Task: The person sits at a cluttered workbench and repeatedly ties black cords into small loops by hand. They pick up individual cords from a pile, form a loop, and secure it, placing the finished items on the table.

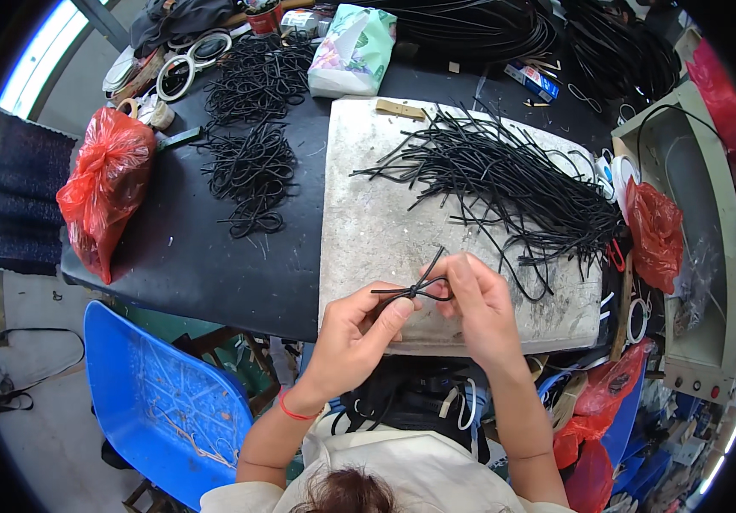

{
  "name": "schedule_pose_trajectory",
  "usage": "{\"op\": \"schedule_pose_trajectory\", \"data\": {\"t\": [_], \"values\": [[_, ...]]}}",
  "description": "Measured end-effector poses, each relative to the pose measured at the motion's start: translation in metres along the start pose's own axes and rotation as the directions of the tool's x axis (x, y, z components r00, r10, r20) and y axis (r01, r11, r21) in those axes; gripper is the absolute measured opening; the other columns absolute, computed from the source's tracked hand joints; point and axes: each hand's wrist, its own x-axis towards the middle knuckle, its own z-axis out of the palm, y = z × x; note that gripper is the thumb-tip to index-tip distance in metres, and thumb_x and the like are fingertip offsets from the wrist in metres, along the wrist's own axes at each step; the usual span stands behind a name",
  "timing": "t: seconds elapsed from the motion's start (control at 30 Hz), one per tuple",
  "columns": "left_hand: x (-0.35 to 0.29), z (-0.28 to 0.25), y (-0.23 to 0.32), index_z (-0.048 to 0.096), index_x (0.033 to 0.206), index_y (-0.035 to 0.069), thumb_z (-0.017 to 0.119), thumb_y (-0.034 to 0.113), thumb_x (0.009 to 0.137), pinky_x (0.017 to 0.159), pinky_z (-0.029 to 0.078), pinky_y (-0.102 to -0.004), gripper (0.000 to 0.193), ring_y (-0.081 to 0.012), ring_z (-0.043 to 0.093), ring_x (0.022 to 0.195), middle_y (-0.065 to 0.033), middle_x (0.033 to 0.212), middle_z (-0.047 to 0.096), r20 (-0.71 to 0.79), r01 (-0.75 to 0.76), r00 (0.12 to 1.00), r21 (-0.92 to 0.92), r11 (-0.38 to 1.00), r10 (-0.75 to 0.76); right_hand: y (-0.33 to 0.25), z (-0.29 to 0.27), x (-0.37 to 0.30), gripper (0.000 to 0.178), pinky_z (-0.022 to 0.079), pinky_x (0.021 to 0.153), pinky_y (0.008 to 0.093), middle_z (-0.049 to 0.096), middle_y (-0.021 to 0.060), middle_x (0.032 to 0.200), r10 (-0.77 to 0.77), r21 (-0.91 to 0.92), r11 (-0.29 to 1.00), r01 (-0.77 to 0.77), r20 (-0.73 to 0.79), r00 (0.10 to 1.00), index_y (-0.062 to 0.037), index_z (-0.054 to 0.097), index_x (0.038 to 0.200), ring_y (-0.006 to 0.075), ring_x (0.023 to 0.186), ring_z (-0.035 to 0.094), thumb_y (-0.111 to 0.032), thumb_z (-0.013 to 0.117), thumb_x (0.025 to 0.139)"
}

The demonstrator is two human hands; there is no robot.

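Between my two hands is a thin black cord with a loop and crossed ends, over the near part of a pale, stained work board. My left hand pinches it near the crossing, thumb on top. The fingers of my right hand are closed on the looped side of the cord. A large bundle of straight black cords lies across the board's far right. To the left, on the black table, several tied or looped black cords are heaped in piles.
A red plastic bag stands at the table's left edge, a floral tissue pack at the back. Below left is a blue plastic stool or chair. At right are another red bag and a grey-green machine housing.
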Motion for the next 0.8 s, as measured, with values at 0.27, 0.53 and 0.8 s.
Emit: {"op": "schedule_pose_trajectory", "data": {"t": [0.27, 0.53, 0.8], "values": [[-0.003, 0.003, 0.003, 0.059, 0.092, -0.001, 0.054, 0.014, 0.089, 0.054, 0.037, -0.0170, 0.016, -0.0021, 0.046, 0.061, 0.0013, 0.068, 0.054, -0.075, -0.017, 0.997, -0.039, 0.999, 0.014, 0.001, 0.002, -0.016, 0.013, 0.040, 0.066, 0.0190, 0.056, 0.0013, 0.082, -0.056, -0.115, 0.991, 0.069, 0.119, 0.991, 0.0028, 0.057, 0.094, 0.0053, 0.075, 0.050, -0.007, 0.057, 0.086], [-0.004, 0.001, 0.000, 0.059, 0.091, -0.001, 0.057, 0.015, 0.087, 0.054, 0.037, -0.0169, 0.016, -0.0021, 0.047, 0.061, 0.0019, 0.068, 0.054, -0.153, 0.032, 0.987, -0.080, 0.996, -0.044, 0.005, 0.005, -0.019, 0.014, 0.039, 0.065, 0.0187, 0.055, 0.0010, 0.082, -0.058, -0.157, 0.984, 0.079, 0.135, 0.989, 0.0026, 0.057, 0.096, 0.0043, 0.073, 0.048, -0.007, 0.054, 0.087], [0.011, 0.007, 0.001, 0.057, 0.103, -0.002, 0.053, 0.015, 0.089, 0.073, 0.046, -0.0240, 0.023, -0.0118, 0.058, 0.078, -0.0090, 0.090, 0.062, -0.232, -0.088, 0.973, -0.342, 0.936, 0.007, 0.010, 0.021, -0.022, 0.014, 0.039, 0.061, 0.0178, 0.056, -0.0005, 0.080, 0.110, 0.054, 0.992, -0.117, 0.112, 0.988, 0.0011, 0.055, 0.096, 0.0027, 0.071, 0.048, -0.010, 0.054, 0.088]]}}
